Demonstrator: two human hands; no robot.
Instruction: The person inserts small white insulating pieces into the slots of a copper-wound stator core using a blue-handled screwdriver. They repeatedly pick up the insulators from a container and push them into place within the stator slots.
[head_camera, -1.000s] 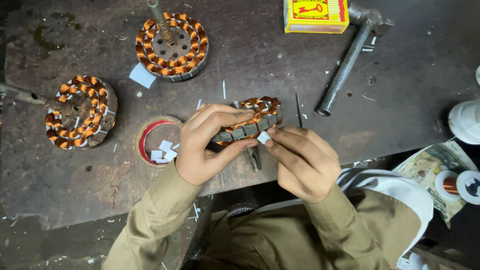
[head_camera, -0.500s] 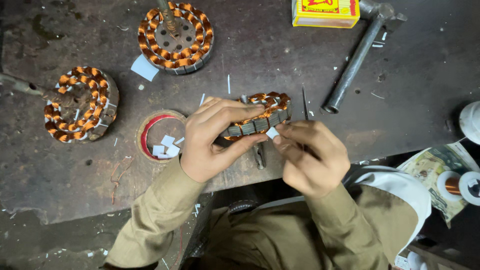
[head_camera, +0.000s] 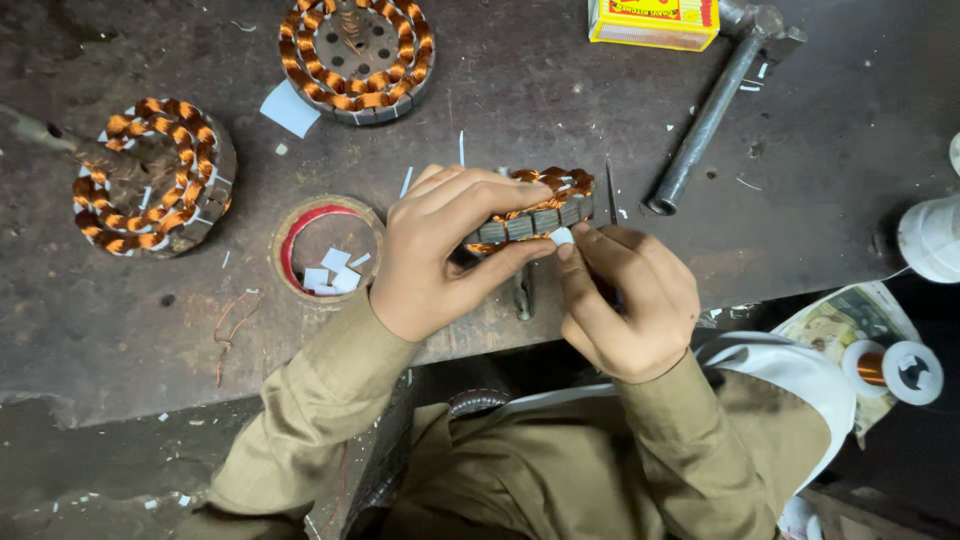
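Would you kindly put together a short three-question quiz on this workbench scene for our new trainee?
1. True or false: the left hand grips the wound stator with copper coils.
2. What does the right hand pinch against that stator?
A. a small white slip
B. a screw
C. a coin
3. How many other wound stators lie on the bench, apart from the held one?

Key:
1. True.
2. A.
3. Two: one at the far left and one at the top.
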